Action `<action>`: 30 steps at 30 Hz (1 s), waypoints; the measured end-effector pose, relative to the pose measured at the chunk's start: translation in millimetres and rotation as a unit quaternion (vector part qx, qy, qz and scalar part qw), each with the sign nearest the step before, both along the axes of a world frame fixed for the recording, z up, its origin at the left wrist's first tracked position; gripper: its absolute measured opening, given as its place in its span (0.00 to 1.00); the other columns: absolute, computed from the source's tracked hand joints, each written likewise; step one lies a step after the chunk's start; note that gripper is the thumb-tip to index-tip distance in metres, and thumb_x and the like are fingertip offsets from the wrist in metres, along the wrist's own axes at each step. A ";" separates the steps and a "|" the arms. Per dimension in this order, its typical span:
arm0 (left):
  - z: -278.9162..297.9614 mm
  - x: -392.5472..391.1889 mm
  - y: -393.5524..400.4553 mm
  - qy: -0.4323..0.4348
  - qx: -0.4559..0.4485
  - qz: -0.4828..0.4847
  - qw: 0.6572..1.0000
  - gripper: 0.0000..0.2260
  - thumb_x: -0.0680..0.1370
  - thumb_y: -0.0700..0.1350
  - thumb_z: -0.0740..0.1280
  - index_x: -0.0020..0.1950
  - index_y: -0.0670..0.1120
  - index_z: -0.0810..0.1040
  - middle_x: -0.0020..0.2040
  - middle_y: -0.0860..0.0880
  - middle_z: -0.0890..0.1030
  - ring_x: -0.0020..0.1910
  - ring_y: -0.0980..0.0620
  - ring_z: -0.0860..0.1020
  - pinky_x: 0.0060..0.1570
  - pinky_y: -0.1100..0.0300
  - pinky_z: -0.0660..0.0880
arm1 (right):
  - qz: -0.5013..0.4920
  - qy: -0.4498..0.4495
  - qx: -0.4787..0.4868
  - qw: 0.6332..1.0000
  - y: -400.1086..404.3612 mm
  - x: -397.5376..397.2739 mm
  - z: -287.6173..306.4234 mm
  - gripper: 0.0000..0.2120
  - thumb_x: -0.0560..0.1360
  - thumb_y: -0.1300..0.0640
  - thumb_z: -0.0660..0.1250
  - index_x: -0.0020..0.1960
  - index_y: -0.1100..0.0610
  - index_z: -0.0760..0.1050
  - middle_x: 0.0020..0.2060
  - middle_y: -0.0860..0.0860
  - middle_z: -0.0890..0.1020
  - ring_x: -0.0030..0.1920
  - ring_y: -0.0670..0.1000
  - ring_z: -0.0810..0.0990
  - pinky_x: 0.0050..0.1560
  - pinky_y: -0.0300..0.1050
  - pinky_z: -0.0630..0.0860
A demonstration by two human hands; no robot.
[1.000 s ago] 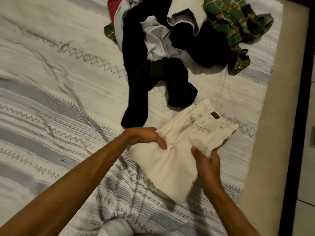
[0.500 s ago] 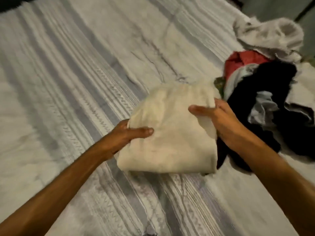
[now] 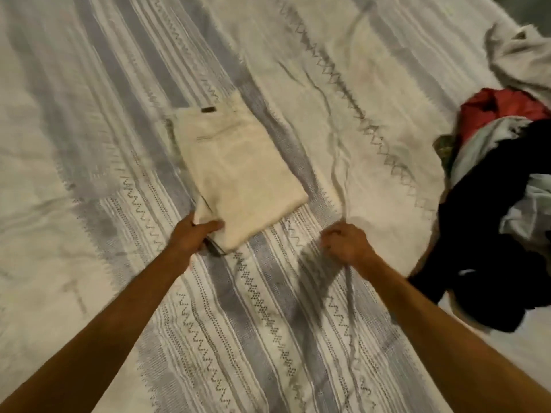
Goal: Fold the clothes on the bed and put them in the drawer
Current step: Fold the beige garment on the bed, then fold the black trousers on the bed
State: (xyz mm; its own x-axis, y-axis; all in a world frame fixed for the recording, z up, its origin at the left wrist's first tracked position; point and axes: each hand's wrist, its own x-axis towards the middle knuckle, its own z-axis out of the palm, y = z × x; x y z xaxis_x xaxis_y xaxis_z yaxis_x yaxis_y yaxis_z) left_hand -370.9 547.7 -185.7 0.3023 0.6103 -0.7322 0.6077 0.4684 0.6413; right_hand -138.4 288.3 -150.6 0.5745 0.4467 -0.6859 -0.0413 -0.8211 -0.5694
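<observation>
The cream trousers (image 3: 238, 171) lie folded into a flat rectangle on the striped bedspread (image 3: 268, 323), a small dark label at their far edge. My left hand (image 3: 193, 236) grips their near left corner, thumb on top. My right hand (image 3: 346, 245) is off the trousers, to their right, with fingers curled loosely just above the bedspread and nothing in them. At the right edge lies a heap of unfolded clothes (image 3: 501, 189): black, pale grey and red garments.
A beige garment (image 3: 518, 55) lies crumpled at the top right, behind the heap. The grey-and-white bedspread stretches wide to the left and toward me. No drawer is in view.
The folded trousers went from held up in both hands to lying flat on the bedspread left of the heap. My right hand has let go; my left still holds a corner.
</observation>
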 end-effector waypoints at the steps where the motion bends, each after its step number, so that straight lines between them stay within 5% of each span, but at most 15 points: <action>1: -5.7 0.9 -9.4 0.007 0.030 0.005 0.999 0.22 0.73 0.44 0.81 0.65 0.47 0.81 0.53 0.44 0.87 0.39 0.51 0.83 0.30 0.62 0.76 | 0.051 -0.086 -0.045 0.994 -23.3 -7.2 -0.3 0.11 0.82 0.59 0.63 0.57 0.60 0.83 0.50 0.54 0.84 0.49 0.55 0.82 0.45 0.45 0.80; 6: 7.6 5.8 -72.7 0.048 0.115 0.014 0.992 0.25 0.74 0.41 0.80 0.67 0.36 0.75 0.60 0.38 0.83 0.56 0.37 0.83 0.55 0.43 0.81 | 0.093 -0.344 -0.238 0.903 -146.1 -0.1 13.2 0.18 0.79 0.48 0.65 0.66 0.55 0.71 0.57 0.55 0.78 0.58 0.60 0.77 0.46 0.54 0.77; 10: 27.8 19.6 -146.7 0.134 0.081 -0.025 0.987 0.20 0.76 0.38 0.77 0.62 0.31 0.73 0.60 0.33 0.80 0.54 0.36 0.81 0.52 0.46 0.78 | -0.045 -0.276 -0.326 0.903 -220.8 15.3 6.6 0.39 0.75 0.33 0.69 0.73 0.57 0.62 0.65 0.59 0.73 0.63 0.64 0.76 0.51 0.59 0.78; 12: 33.2 36.7 -184.5 0.158 0.041 -0.064 0.985 0.22 0.78 0.40 0.76 0.65 0.32 0.71 0.59 0.31 0.78 0.54 0.33 0.80 0.50 0.42 0.78 | -0.142 -0.186 -0.274 0.933 -247.2 18.8 -6.2 0.42 0.74 0.28 0.66 0.72 0.60 0.66 0.64 0.61 0.77 0.61 0.63 0.80 0.53 0.56 0.78; 14: 36.5 57.4 -213.1 0.146 0.010 -0.102 0.984 0.13 0.78 0.39 0.75 0.57 0.34 0.76 0.46 0.32 0.77 0.40 0.36 0.79 0.42 0.46 0.75 | -0.191 -0.141 -0.173 0.956 -259.4 16.0 -16.0 0.39 0.76 0.26 0.60 0.60 0.63 0.77 0.55 0.62 0.83 0.51 0.60 0.82 0.48 0.50 0.78; 17: 45.0 85.3 -261.1 0.094 -0.102 -0.222 0.965 0.09 0.83 0.41 0.68 0.43 0.41 0.76 0.33 0.41 0.71 0.27 0.51 0.65 0.31 0.60 0.61 | -0.182 -0.175 -0.083 0.964 -265.6 10.3 -15.4 0.17 0.84 0.48 0.65 0.54 0.62 0.81 0.46 0.59 0.84 0.47 0.60 0.82 0.41 0.49 0.72; 20: 60.5 109.0 -299.2 0.048 -0.158 -0.273 0.948 0.09 0.84 0.46 0.67 0.50 0.40 0.78 0.36 0.44 0.78 0.29 0.49 0.73 0.27 0.61 0.69 | -0.137 -0.188 0.022 0.972 -258.4 10.4 31.1 0.16 0.84 0.51 0.66 0.43 0.60 0.75 0.37 0.59 0.81 0.40 0.59 0.79 0.42 0.57 0.74; 22: 78.7 124.7 -325.4 0.019 -0.160 -0.270 0.949 0.16 0.83 0.55 0.68 0.58 0.42 0.81 0.45 0.46 0.86 0.39 0.47 0.83 0.37 0.55 0.79 | -0.075 -0.217 0.105 0.968 -265.6 5.4 92.3 0.17 0.85 0.51 0.65 0.38 0.54 0.70 0.32 0.52 0.76 0.35 0.55 0.77 0.40 0.58 0.74; 25: 137.1 154.5 -360.2 -0.052 -0.266 -0.251 0.929 0.32 0.79 0.71 0.60 0.64 0.47 0.85 0.57 0.43 0.87 0.59 0.38 0.84 0.61 0.44 0.79 | 0.022 -0.231 0.228 0.946 -278.3 -17.2 199.5 0.18 0.85 0.46 0.62 0.37 0.45 0.65 0.29 0.42 0.71 0.31 0.45 0.71 0.34 0.46 0.69; 28: 216.0 202.1 -397.1 -0.150 -0.380 -0.185 0.894 0.44 0.75 0.78 0.56 0.67 0.41 0.83 0.64 0.37 0.83 0.63 0.38 0.82 0.64 0.43 0.78 | 0.109 -0.220 0.289 0.925 -313.2 -49.8 292.7 0.17 0.86 0.43 0.60 0.39 0.46 0.66 0.31 0.42 0.70 0.33 0.43 0.70 0.36 0.41 0.65; 30: 271.5 239.6 -416.5 -0.183 -0.364 -0.151 0.901 0.45 0.74 0.76 0.60 0.71 0.39 0.79 0.69 0.35 0.79 0.68 0.36 0.79 0.71 0.41 0.72 | 0.175 -0.189 0.285 0.923 -342.1 -64.9 327.7 0.18 0.86 0.42 0.61 0.39 0.47 0.66 0.31 0.45 0.69 0.32 0.44 0.70 0.36 0.42 0.64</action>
